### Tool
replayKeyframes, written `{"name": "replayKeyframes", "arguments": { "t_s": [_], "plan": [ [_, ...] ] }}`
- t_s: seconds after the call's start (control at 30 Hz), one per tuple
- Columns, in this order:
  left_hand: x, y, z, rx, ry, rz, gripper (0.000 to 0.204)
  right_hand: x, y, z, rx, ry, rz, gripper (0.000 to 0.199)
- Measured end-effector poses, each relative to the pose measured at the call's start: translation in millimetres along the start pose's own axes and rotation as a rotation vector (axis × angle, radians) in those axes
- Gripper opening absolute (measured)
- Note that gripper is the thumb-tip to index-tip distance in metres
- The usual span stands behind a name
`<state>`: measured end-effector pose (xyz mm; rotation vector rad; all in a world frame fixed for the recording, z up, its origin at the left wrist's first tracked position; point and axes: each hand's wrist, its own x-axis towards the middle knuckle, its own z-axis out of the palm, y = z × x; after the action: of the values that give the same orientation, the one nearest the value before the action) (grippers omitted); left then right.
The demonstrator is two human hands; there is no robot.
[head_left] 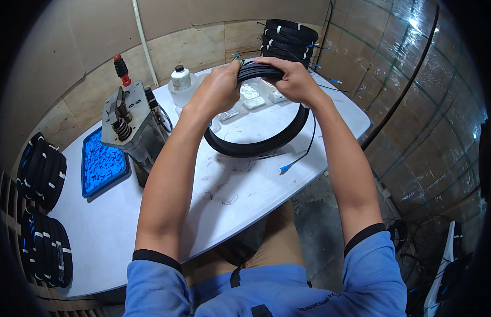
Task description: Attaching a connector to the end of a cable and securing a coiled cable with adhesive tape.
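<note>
Above the white table, I hold a coil of black cable (256, 148) tilted up, its near side hanging lowest. My left hand (218, 91) is closed round the upper left of the coil. A small bit of green shows by its fingertips; I cannot make out what it is. At the upper right, my right hand (294, 79) is closed on the same coil, fingers over the top and thumb inside. One cable end hangs on the right, with a blue connector (285, 168) at its tip near the tabletop.
A metal bench press (130, 119) stands left, beside a blue tray (85, 177) of small blue pieces. Behind my hands are a white bottle (180, 79) and small clear bags (251, 92). Black coils are stacked at the back (289, 39) and left edge (47, 245). Wrapped boxes (414, 111) line the right.
</note>
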<state>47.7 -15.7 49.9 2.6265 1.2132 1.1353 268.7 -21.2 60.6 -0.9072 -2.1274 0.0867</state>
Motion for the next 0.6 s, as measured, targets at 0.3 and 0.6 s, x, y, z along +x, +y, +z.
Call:
{"name": "replayKeyframes", "arguments": {
  "t_s": [0.3, 0.6],
  "plan": [
    [3.0, 10.6, -6.3, 0.022, -0.009, 0.03, 0.016, -8.1, -29.2, -19.6, -0.078, -0.101, 0.242, 0.038],
    [13.2, 14.0, 5.6, 0.021, -0.031, -0.024, 0.014, -15.4, 4.4, -10.8, -0.108, -0.011, 0.207, 0.038]
  ]
}}
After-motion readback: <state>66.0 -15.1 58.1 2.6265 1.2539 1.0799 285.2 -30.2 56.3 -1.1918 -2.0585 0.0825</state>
